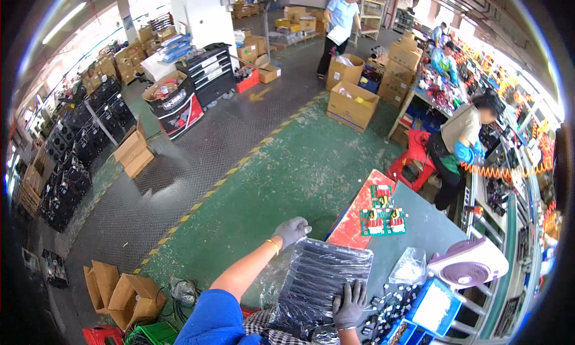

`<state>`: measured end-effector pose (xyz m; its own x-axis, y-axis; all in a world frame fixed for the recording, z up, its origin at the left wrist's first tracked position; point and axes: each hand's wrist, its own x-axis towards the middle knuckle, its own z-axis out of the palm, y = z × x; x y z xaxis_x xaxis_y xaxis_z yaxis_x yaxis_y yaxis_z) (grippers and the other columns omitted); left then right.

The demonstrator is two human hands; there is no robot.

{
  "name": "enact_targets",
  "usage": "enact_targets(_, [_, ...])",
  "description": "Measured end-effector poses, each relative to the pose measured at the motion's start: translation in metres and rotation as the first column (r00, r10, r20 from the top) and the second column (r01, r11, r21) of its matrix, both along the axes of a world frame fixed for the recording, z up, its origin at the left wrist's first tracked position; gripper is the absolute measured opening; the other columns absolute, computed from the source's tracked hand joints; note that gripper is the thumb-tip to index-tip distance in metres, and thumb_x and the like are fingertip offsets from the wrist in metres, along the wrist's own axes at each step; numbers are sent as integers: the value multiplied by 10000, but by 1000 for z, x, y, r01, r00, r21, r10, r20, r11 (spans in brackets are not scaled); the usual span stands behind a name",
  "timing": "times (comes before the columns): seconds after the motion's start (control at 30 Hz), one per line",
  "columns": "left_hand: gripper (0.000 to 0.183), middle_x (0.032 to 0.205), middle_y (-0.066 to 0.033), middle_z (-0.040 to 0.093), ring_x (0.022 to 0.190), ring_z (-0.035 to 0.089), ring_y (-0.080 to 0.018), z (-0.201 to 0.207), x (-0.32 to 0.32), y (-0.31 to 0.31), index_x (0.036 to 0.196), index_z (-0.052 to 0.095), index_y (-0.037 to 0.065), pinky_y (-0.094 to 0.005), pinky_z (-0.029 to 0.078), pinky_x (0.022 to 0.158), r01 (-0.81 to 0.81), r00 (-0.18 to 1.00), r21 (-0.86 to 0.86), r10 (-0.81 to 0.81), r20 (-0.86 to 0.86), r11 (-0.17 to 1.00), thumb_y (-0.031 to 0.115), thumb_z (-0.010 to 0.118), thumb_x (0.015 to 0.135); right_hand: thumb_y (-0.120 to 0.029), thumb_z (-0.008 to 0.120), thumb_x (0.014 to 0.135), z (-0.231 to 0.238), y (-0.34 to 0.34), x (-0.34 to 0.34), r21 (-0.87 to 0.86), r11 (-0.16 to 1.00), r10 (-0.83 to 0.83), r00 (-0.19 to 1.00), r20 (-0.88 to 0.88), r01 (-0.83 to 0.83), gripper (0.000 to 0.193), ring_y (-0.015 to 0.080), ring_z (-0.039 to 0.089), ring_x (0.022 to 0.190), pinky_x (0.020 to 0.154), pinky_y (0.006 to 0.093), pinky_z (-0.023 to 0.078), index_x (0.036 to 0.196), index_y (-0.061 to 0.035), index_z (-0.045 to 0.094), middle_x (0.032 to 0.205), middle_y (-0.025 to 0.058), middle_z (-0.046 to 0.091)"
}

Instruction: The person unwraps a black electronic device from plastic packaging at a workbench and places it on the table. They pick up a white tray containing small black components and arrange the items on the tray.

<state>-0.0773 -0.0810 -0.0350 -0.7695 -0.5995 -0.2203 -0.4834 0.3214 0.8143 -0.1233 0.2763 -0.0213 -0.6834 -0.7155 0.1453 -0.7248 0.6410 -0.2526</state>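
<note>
A dark, ribbed stack or panel (323, 279) wrapped in clear plastic lies in front of me, partly over the grey table. My left hand (291, 231), in a grey glove, is at its far left corner. Its fingers are curled closed on the loose clear plastic film (277, 279), which spreads beyond the stack's left side. My right hand (349, 306), also gloved, rests flat on the near right part of the wrapping with its fingers spread. What exactly lies under the plastic is hard to make out through the glare.
Green circuit boards (383, 216) with red parts lie at the table's far end, near a red sheet (363, 208). On the right are a purple-and-white fan (470, 264), a blue bin (437, 306) and small loose connectors (383, 309). A co-worker (461, 141) sits beyond, beside the conveyor.
</note>
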Motion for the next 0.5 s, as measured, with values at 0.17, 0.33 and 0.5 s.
enact_targets(0.17, [676,1246,-159,645,1178,604,-271,-32,33,20,1366,538,101,-367,467,984,97,995,217,-95,-22,971,591,586,903,-344,545,861,3,1,-1,18,1000,10,1000,-4,-9,519,467,353,1367,1133,574,259,1313,-89,559,1434,235,450])
enact_targets(0.33, [567,1163,-133,664,1057,610,-228,-80,76,31,1269,589,55,-370,486,897,59,989,339,-8,-151,939,513,589,935,-349,542,869,7,-1,0,-2,1000,15,1000,14,-15,514,468,362,1361,1128,582,262,1313,-92,559,1437,231,452])
enact_targets(0.5, [485,1058,-123,688,1052,643,-224,-52,84,16,1094,661,53,-338,492,934,65,990,328,-103,99,943,507,571,951,-349,548,872,8,-3,-1,-4,1000,18,1000,8,-18,503,466,377,1349,1119,586,275,1307,-98,566,1433,229,458])
